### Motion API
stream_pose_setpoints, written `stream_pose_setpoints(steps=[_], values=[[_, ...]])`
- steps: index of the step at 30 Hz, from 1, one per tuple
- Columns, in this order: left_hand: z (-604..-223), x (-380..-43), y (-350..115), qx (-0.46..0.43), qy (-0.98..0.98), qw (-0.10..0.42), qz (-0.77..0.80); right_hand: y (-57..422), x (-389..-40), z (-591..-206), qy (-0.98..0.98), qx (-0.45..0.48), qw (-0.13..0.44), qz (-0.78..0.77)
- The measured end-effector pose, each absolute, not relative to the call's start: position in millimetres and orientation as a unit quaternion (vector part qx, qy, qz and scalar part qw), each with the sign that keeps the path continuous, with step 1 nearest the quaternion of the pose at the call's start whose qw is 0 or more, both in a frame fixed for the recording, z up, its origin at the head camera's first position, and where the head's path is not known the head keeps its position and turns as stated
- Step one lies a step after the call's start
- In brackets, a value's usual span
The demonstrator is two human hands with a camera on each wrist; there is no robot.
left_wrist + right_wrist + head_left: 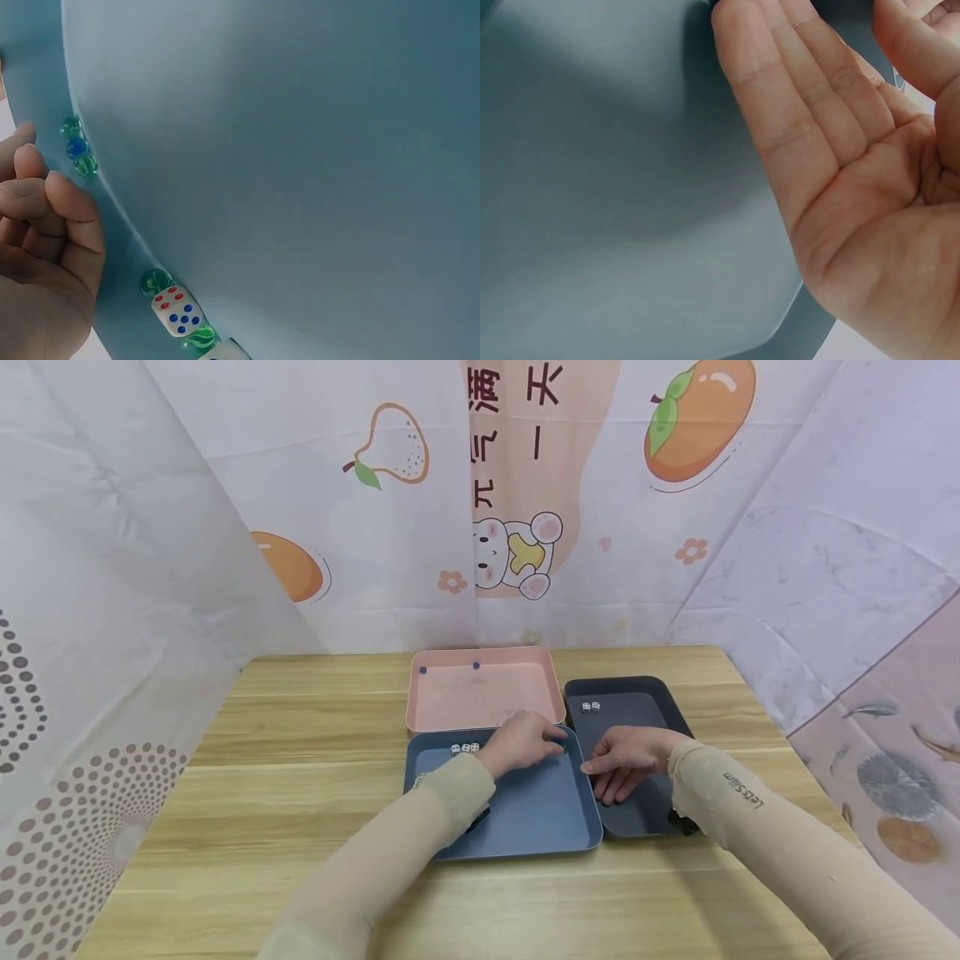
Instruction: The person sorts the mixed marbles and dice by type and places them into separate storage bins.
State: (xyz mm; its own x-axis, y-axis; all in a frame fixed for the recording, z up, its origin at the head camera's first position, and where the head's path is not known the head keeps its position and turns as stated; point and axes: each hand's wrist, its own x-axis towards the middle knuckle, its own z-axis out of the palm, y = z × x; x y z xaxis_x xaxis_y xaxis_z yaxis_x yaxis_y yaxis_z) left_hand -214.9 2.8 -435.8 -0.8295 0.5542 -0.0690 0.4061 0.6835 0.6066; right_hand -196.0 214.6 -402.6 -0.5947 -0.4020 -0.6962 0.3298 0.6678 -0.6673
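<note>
My left hand (521, 742) reaches over the far right corner of the blue tray (536, 831), its fingers bent loosely and apart, with nothing seen between them. Just beyond its fingertips in the left wrist view, a blue marble (76, 148) lies between two green marbles along the tray's wall. Further along the same wall a white die (178, 311) sits between a green marble (156, 282) and another green marble (199, 337). My right hand (626, 760) hovers over the left side of the dark tray (637, 820), several fingers extended; nothing shows in its grasp.
Behind the blue tray stands a pink tray (480, 702) with a blue marble (423, 670) and another blue marble (476, 666). Two white dice (591, 707) lie at the dark tray's far end. Several dice (466, 747) line the blue tray's far side. The trays stand side by side on a wooden table (322, 760).
</note>
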Motion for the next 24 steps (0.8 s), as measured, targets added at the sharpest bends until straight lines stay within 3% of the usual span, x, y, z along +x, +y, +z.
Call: stream_pose_setpoints(steps=[24], values=[[-447, -222, 9, 0.279, 0.916, 0.114, 0.265, 215, -196, -406, 0.799, -0.021, 0.445, -0.404]])
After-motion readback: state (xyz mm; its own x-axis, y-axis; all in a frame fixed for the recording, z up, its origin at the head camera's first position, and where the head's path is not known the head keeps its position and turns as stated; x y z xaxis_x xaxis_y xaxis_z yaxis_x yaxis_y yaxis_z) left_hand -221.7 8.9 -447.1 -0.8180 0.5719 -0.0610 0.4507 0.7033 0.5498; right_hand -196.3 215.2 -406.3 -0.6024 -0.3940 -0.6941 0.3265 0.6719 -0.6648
